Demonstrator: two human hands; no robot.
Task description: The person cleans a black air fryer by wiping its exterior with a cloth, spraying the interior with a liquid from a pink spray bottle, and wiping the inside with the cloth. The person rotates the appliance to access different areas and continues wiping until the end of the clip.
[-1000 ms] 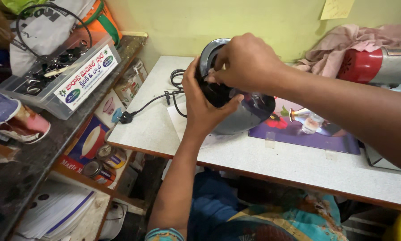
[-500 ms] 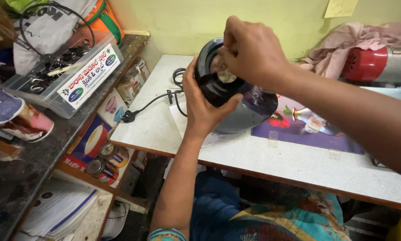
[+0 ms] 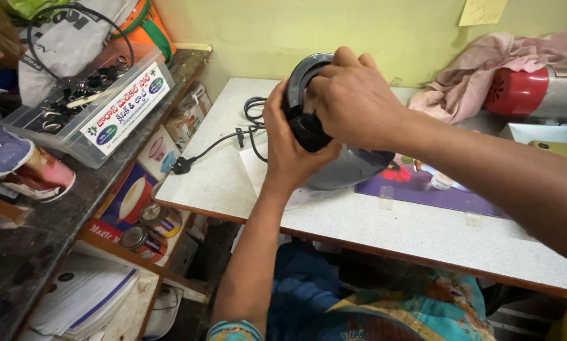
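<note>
A grey and black round appliance base (image 3: 350,167) lies tipped on its side on the white table (image 3: 384,221). My left hand (image 3: 290,151) cups its near side from below. My right hand (image 3: 356,101) is clamped over the top, fingers wrapped around a black round part (image 3: 305,129) at its open end. The black rim (image 3: 299,79) of the appliance shows above my fingers. Its black power cord (image 3: 217,142) trails left across the table to a loose plug (image 3: 181,165).
A purple picture sheet (image 3: 422,183) lies under the appliance. A red and metal cylinder (image 3: 536,91) and pink cloth (image 3: 473,76) sit at the back right. A clear box of cables (image 3: 81,107) rests on the dark counter at left, with boxes and jars on shelves below.
My right hand has come down from a raised pinch onto the black part, covering it. The appliance has stayed tipped in place, and my left hand keeps its hold.
</note>
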